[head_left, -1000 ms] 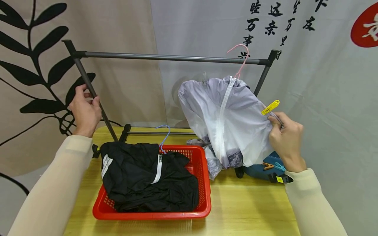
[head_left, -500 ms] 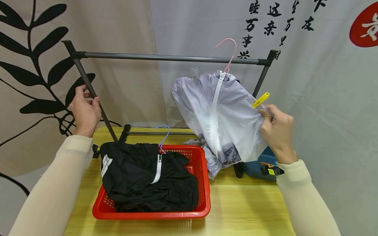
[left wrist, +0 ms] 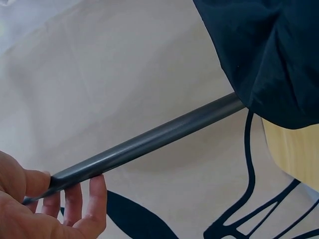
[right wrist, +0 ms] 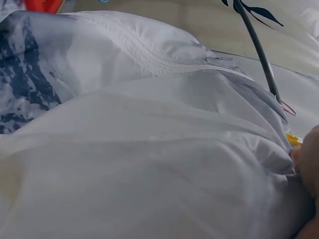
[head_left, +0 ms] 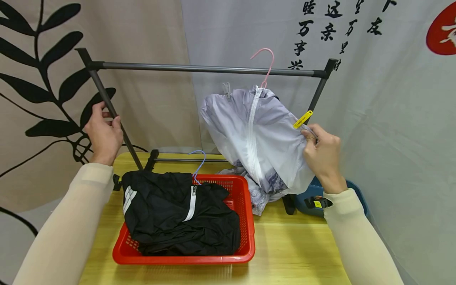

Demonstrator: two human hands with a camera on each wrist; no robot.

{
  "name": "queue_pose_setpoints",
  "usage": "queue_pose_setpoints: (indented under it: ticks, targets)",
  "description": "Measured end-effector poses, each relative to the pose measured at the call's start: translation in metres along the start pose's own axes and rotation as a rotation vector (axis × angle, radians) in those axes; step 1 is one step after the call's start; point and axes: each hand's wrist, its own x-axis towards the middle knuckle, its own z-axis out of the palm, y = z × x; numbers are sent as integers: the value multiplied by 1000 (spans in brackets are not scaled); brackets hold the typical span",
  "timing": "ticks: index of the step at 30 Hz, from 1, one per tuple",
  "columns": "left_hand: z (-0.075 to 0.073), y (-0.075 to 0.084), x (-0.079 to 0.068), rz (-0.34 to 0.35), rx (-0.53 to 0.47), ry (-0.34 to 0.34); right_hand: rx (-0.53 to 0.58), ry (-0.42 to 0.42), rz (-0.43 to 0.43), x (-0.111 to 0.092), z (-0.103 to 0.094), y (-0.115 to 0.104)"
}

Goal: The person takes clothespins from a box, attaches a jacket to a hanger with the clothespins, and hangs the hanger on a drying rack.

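My left hand (head_left: 104, 134) grips the left upright (left wrist: 144, 146) of a grey metal clothes rack, thumb on one side and fingers on the other. With my right hand (head_left: 322, 156) I pinch the sleeve side of a pale lilac-and-white zip jacket (head_left: 231, 122), just below a yellow clothespin (head_left: 303, 119). That jacket hangs from a pink hanger (head_left: 269, 65), whose hook stands over the rack's top bar (head_left: 199, 69). A grey clothespin (head_left: 226, 90) sits on its other shoulder. In the right wrist view the white zipper (right wrist: 164, 67) runs across the cloth, and only part of my hand shows.
A red basket (head_left: 185, 260) on the yellow wooden table (head_left: 292, 253) holds a black jacket (head_left: 178, 221) with a blue hanger (head_left: 201, 164). Behind my right wrist stands a blue container (head_left: 356, 194). A cloth backdrop (head_left: 399, 118) hangs behind the rack.
My right hand has moved left along with the lilac-and-white jacket and its pink hanger, which slid left along the top bar. My left hand keeps its place on the upright.
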Motion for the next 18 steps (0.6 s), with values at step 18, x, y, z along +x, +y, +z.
queue_pose_setpoints:
  ticks: [18]
  targets:
    - [0,-2,0,2,-5,-10,-11,-16,4,-30,9,20]
